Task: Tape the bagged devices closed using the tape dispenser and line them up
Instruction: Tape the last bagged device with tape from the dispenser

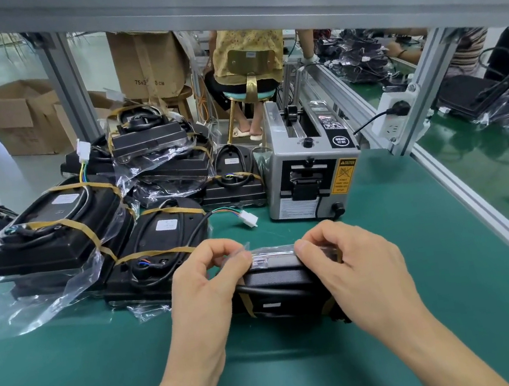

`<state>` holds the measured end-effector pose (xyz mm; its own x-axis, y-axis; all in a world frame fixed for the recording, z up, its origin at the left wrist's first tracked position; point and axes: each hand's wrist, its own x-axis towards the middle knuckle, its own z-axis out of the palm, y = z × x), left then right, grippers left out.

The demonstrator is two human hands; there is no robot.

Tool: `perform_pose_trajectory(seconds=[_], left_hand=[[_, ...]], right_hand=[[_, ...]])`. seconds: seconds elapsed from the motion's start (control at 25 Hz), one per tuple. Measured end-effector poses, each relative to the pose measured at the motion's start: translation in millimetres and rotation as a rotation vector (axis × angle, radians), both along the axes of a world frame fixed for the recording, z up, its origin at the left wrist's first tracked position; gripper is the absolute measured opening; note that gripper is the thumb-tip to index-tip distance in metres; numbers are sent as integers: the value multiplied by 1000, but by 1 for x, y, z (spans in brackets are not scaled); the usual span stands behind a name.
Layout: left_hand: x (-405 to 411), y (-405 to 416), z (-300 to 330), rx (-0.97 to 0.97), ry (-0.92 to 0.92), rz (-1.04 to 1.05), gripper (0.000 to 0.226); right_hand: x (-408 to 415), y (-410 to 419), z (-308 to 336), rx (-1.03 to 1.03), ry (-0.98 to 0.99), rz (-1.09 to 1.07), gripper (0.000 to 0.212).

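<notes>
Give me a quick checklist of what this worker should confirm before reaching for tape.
1. Both hands on the bag: ok, left hand and right hand pinch the clear bag flap.
2. Flap folded flat on the black device: cannot tell.
3. Tape dispenser close by: ok, just beyond the hands.
4. Tape strip ready at its slot: cannot tell.
5. Bare green mat for lining up: ok, to the right.
</notes>
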<state>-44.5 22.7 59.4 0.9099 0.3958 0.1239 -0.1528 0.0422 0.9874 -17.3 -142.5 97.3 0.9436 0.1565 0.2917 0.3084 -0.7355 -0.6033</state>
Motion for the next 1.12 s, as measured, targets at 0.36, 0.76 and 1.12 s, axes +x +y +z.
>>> perform_pose_trajectory(seconds=[0.36,0.76,1.12], left_hand=[[-10,15,-11,433,-116,-141,65],[-22,4,-28,522,-228,26,82],[-19,3,-30,509,-277,33,74]], right_hand=[[29,-3,11,38,186,76,35],[114,-11,3,713,557,-251,10],[141,9,7,822,547,-465,19]])
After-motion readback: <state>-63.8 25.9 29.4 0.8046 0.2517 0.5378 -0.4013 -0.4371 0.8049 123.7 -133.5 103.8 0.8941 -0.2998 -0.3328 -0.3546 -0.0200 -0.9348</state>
